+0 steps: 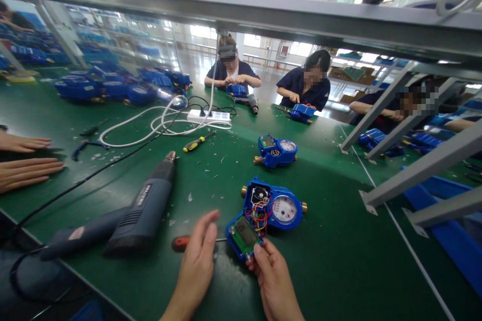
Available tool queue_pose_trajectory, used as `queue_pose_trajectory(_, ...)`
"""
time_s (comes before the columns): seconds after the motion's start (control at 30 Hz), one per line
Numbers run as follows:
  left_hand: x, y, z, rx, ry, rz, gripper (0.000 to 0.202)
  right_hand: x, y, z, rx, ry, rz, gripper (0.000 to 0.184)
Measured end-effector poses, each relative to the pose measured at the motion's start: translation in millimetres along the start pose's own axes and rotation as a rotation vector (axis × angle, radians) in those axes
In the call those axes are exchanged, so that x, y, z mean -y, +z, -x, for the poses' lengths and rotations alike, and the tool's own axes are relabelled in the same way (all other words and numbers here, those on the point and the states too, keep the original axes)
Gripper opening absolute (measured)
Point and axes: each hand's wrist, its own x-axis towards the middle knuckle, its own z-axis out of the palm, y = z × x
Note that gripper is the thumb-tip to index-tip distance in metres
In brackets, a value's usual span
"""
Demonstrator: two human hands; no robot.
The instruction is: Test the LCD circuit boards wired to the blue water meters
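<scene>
A blue water meter [288,209] with a white dial sits in front of me, its compartment uncovered and coloured wires showing. The wires run to a blue cover [231,245] that carries a green circuit board with a small display [247,232]. My right hand [274,276] pinches the near corner of this cover between thumb and fingers. To the left of the cover, my left hand [199,258] is open with fingers stretched out, holding nothing. Behind it lies a screwdriver with a red and black handle [181,243], partly hidden by the hand.
A heat gun [145,210] lies at left, its black cable crossing the green table. Farther back are a second meter [278,151], a yellow-black screwdriver [195,144] and a power strip [211,117]. Another person's hands [28,170] rest at left. Metal struts [422,175] stand at right.
</scene>
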Motion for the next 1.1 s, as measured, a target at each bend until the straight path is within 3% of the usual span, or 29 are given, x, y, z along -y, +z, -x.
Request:
queue_pose_trajectory(0.07,6.6,0.5,6.7,-0.025,-0.02,-0.056,0.042,-1.8,1.8,-1.3,-0.008,-0.006,-0.011,0.035)
queue_pose_trajectory(0.3,11.9,20.3,12.3,0.16,-0.07,-0.108,0.054,0.2,-0.1,-6.5,0.036,-0.074,-0.026,0.034)
queue_pose_trajectory(0.57,-12.6,37.0,3.1,0.054,0.258,-0.224,0.038,17.7,-2.1,-9.6,0.034,-0.076,-0.001,0.038)
queue_pose_trajectory(0.87,-31.4,38.3,-6.8,0.08,0.317,-0.32,0.037,23.8,6.3,-10.6,0.048,-0.065,-0.182,0.035)
queue_pose_trajectory(1.1,-33.4,47.8,-29.7,0.092,0.479,-0.335,0.033,28.1,6.7,-15.0,-0.007,-0.094,-0.164,0.04)
